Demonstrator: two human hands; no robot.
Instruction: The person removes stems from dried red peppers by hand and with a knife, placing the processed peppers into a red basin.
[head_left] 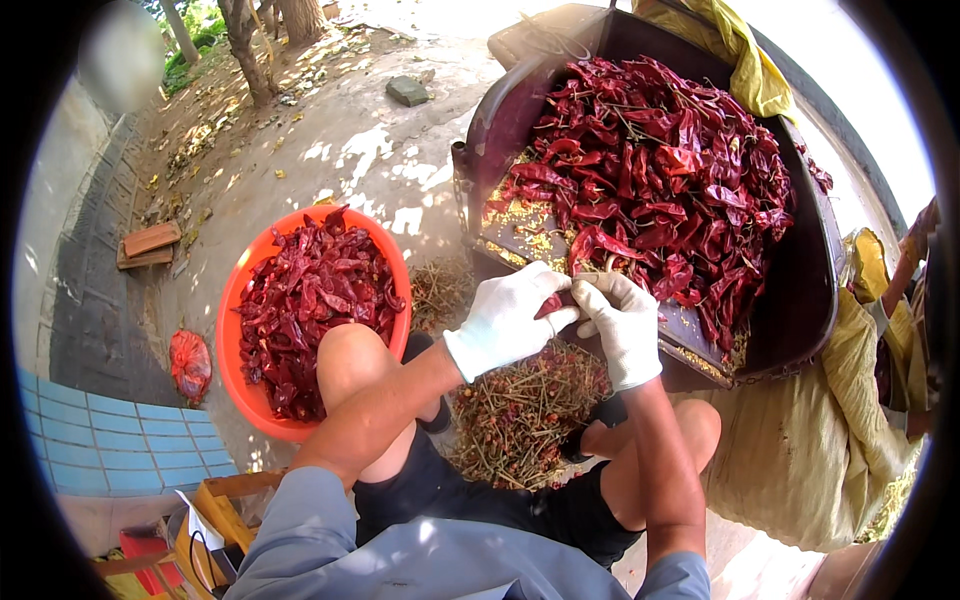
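Head view: nearest, between the person's bare knees, a loose heap of dry tan stems (530, 410) lies on the grey ground. Just above its far edge, the left hand (512, 315), in a white knit glove, has its fingers almost closed on a wrinkled dark-red dried chilli pepper (555, 302), partly hidden. The right hand (620, 325), gloved alike, meets it there, fingers bent and tips nearly together; whether they grip the pepper I cannot tell. To the left, beside the knee, stands a round orange plastic tub (230, 345) heaped with dried red peppers (310, 285). A pale yellow woven sack (800, 450) slumps at the right. Beyond the hands, a dark maroon cart bed (812, 310) bears a larger mound of dried red peppers (660, 170) and scattered yellow seeds (530, 235). Farther left, a flat grey stone (407, 91) lies short of brown tree trunks (245, 55).
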